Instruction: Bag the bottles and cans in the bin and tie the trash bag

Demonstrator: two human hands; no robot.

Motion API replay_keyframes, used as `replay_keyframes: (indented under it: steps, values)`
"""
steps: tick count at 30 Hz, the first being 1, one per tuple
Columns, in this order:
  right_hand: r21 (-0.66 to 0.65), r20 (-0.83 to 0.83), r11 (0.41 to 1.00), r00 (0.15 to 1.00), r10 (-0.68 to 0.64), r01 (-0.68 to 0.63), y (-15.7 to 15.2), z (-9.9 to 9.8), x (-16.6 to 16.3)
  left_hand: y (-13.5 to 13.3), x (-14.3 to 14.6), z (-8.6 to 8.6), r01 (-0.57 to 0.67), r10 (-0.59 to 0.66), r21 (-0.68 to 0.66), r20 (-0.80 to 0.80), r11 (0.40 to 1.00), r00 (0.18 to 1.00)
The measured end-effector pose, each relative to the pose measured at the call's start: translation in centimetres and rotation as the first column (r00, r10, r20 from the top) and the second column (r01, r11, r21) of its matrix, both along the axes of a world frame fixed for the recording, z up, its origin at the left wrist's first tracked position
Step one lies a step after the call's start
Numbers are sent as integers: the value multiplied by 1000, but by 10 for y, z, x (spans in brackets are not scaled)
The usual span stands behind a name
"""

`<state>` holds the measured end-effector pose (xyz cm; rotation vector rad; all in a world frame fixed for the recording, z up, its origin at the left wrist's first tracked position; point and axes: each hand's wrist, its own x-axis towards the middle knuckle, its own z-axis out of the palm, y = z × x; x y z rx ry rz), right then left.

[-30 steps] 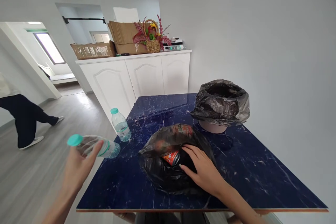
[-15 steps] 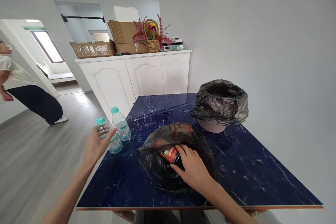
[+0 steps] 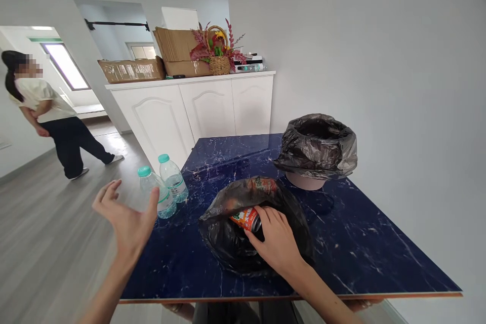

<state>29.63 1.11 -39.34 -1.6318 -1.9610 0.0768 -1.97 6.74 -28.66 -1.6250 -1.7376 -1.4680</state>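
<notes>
My left hand [image 3: 127, 215] is open in the air at the table's left edge, fingers spread, just in front of two clear water bottles with turquoise caps. The nearer bottle [image 3: 165, 205] is partly behind my thumb; the farther bottle [image 3: 173, 179] stands upright beside it. At the mouth of a black plastic bag [image 3: 228, 243], my right hand [image 3: 275, 240] grips an orange-red drink can [image 3: 245, 218] lying tilted. Another orange-red printed item [image 3: 266, 184] shows through the bag's thin film.
A pink bin [image 3: 306, 182] lined with a black bag [image 3: 317, 154] stands at the table's back right. Behind the dark blue marbled table [image 3: 364, 243], a white cabinet [image 3: 212, 106] carries cardboard boxes [image 3: 131, 70] and a flower basket [image 3: 219, 65]. A person [image 3: 45, 106] is at the far left.
My left hand has let go of the nearer bottle and drawn back left, opening wide. The bottle stays standing. My right hand keeps hold of the can. The person has come further into view.
</notes>
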Motion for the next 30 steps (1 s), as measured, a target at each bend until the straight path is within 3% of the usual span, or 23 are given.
replay_keyframes:
  steps: [2,4,5,7,9,10,12,16,18,20,22,25,27,30]
  values:
    - [4,-90,1000,996,-10,10,-10,6,10,-19,15,4,86,-79,110,-66,990,995]
    - [-33,-238,999,971,-9,1,-25,15,24,-38,30,8,299,-283,70,-176,952,943]
    - [-72,-317,997,948,-1,-23,-33,20,32,-46,37,9,434,-427,-21,-231,901,874]
    - [-176,-457,977,889,27,-121,-49,33,47,-60,51,9,637,-675,-226,-279,737,683]
    - [-260,-597,929,800,60,-264,-63,45,58,-71,61,5,714,-805,-375,-225,592,549]
    - [-275,-663,900,745,77,-338,-68,49,62,-76,66,1,727,-835,-426,-160,539,526]
    - [-255,-757,861,645,105,-440,-76,54,62,-83,71,-13,733,-832,-476,5,486,554]
    - [-248,-762,860,638,112,-447,-80,52,46,-97,77,-40,777,-705,-381,340,501,622]
    - [-270,-757,824,639,138,-499,-76,51,40,-102,78,-40,799,-605,-361,522,481,601]
    - [-300,-757,770,632,168,-563,-70,51,37,-104,77,-29,785,-477,-360,641,505,601]
    - [-355,-716,748,677,167,-560,-60,52,39,-102,70,-11,732,-367,-341,694,590,620]
    - [-433,-575,784,806,139,-445,-46,48,45,-92,51,11,604,-278,-301,681,738,678]
    - [-455,-495,798,857,142,-395,-37,41,48,-83,34,15,499,-235,-293,621,815,748]
    - [-462,-429,802,887,171,-378,-24,26,48,-69,6,6,318,-109,-346,508,883,854]
